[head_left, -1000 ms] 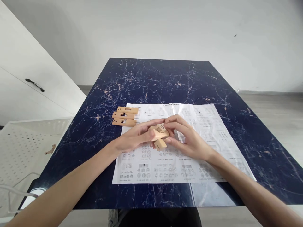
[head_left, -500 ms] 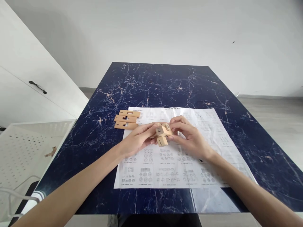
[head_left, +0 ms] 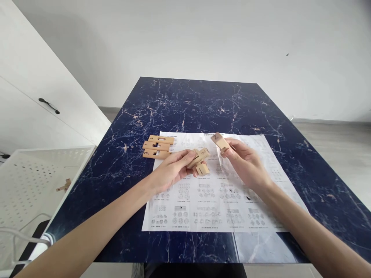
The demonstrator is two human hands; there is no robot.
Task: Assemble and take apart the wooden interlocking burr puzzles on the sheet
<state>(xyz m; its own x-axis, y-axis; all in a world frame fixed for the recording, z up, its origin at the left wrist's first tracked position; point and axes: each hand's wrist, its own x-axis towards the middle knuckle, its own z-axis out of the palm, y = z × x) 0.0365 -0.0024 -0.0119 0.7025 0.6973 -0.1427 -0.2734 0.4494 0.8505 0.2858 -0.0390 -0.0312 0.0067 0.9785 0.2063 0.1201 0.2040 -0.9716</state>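
Note:
Pinched in my left hand are joined wooden puzzle pieces, one of them with a 1 on its end. My right hand grips a single notched wooden puzzle piece marked with a 2, tilted in the air and apart from the others. Both hands are above a creased white instruction sheet printed with small diagrams. To the left of my left hand, slotted wooden puzzle pieces numbered 2, 1 and 3 lie side by side, partly over the sheet's upper left edge.
The sheet lies on a dark blue marble-patterned table. At the left, a white perforated basket stands beside the table with a small wooden piece in it. A white cabinet rises behind the basket.
My right hand has drawn the piece marked 2 away from the joined pieces, moving up and right. My left hand stays about where it was, holding the others.

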